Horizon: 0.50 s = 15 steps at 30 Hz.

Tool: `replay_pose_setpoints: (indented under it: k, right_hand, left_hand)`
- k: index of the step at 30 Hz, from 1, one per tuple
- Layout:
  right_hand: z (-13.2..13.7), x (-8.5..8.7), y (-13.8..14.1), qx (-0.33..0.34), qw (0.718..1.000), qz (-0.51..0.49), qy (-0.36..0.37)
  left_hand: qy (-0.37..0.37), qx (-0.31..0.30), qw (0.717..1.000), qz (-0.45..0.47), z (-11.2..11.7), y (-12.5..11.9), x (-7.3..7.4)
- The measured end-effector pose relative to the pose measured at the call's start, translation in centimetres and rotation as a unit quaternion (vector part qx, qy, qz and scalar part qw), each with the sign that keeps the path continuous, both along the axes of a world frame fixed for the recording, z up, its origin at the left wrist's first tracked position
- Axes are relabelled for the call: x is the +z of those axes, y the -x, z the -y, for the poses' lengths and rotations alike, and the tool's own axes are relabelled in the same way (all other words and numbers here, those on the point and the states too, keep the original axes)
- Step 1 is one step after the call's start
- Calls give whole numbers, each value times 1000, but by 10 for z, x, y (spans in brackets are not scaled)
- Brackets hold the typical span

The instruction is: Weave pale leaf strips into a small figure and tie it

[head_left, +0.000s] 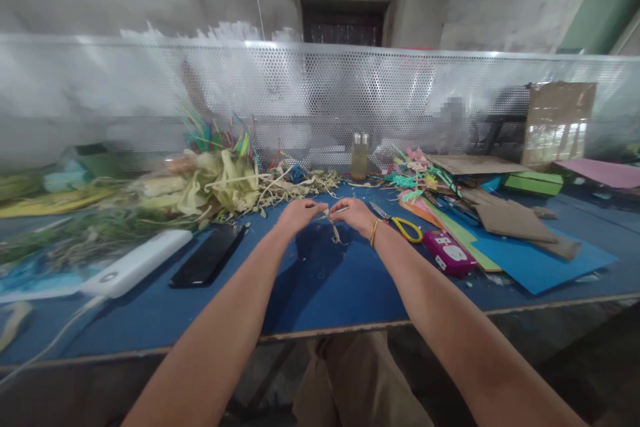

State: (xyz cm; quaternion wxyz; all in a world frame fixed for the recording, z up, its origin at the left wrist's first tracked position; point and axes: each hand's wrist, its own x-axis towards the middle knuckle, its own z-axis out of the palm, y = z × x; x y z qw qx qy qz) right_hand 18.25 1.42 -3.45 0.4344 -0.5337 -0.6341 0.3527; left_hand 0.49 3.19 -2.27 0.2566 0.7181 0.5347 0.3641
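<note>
Over the blue tabletop, my left hand (301, 213) and my right hand (356, 215) meet almost fingertip to fingertip. Both are closed in a pinch on a thin, pale corn husk strip (336, 235), whose curled end dangles below the fingers. A gold bracelet (374, 231) circles my right wrist. Just right of that wrist lie scissors with yellow handles (407, 230). Behind my left hand is a heap of pale corn husks (220, 183) with loose strips trailing off to the right. The exact grip of each finger is too small to make out.
A black phone (209, 257) and a white power bank (143, 263) with a cable lie left. A magenta case (449, 253), blue paper (545, 270) and cardboard pieces (515, 217) lie right. A bottle (359, 157) stands before the perforated metal screen (320, 93).
</note>
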Motion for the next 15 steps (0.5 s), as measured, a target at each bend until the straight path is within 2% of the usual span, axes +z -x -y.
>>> replay_pose_setpoints:
  k: [3, 5, 7, 10, 13, 15]
  right_hand:
    - [1, 1, -3, -25, 988, 149, -29]
    - [1, 0, -5, -55, 977, 204, -38]
    - [0, 0, -5, -73, 973, 214, -43]
    - [-4, -1, -7, -100, 974, 198, -51]
    - [-7, 0, -10, -141, 971, 182, -70]
    - [-8, 2, -12, -159, 969, 171, -76]
  left_hand:
    - [-18, 67, 991, -111, -4, 11, 5]
    - [-44, 132, 974, -179, -4, 18, 7]
    - [-40, 196, 954, -222, -4, 24, 7]
    - [22, 271, 929, -252, -4, 31, 6]
    - [68, 319, 907, -268, -7, 41, 3]
    - [100, 329, 901, -266, -9, 48, 1]
